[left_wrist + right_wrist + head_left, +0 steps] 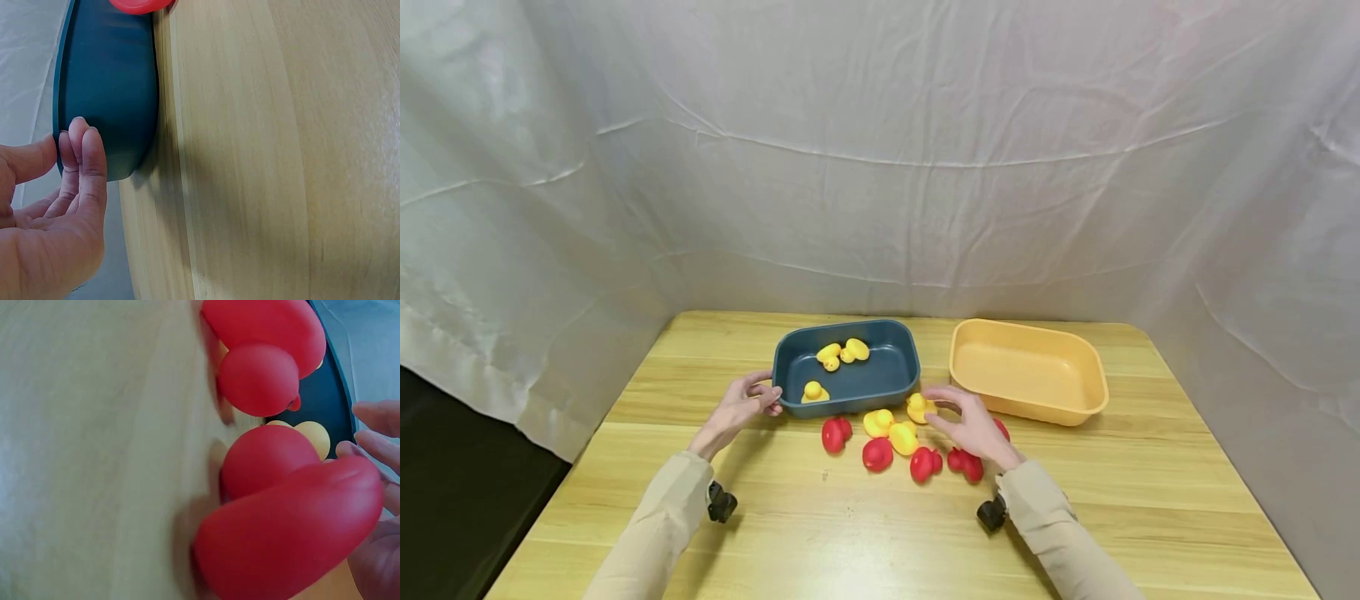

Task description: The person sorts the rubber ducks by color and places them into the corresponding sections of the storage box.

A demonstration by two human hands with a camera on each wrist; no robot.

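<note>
My left hand (751,398) pinches the left end of a dark blue bin (850,406), thumb at the rim and fingers against the outer wall (109,81). Three yellow rubber ducks lie inside, one of them a near-side duck (814,392). Around a yellow rubber duck (917,407) just off the bin's right front corner, my right hand (973,425) spreads its thumb and fingers, fingertips right beside it. Two more yellow ducks (904,438) sit to its left. A large red rubber duck (287,531) blocks part of the right wrist view.
An orange bin (1026,408) stands right of the blue one, with bare floor showing inside. Several red rubber ducks (877,455) lie in front of the bins, one partly behind my right hand. A pale curtain (925,208) closes off the back and sides of the wooden table (850,533).
</note>
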